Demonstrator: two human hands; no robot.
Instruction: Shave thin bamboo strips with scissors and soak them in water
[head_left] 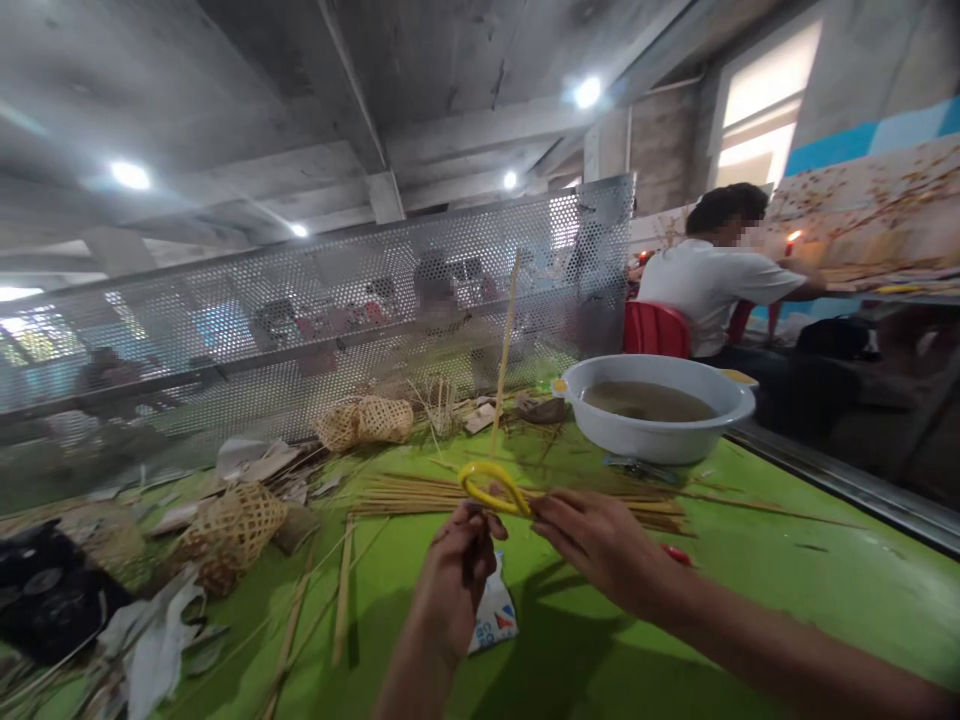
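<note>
A yellow loop [491, 470], smooth like a bent tube or thick cord, is held up between my two hands over the green table. My left hand [463, 565] is closed at the loop's lower left, with the fingertips together. My right hand [596, 540] pinches the loop's right end. A thin upright bamboo strip [505, 350] rises behind the loop; whether it joins what I hold, I cannot tell. Beneath and behind my hands lies a bundle of bamboo strips [409, 495]. A white printed packet [495, 610] rests just under my left hand.
A grey basin [652, 440] of murky water stands at the back right. Woven bamboo pieces [240, 530], scraps and a black object [56, 590] crowd the left side. A perforated metal screen [300, 350] borders the table's far side. A person [712, 280] sits beyond, at right.
</note>
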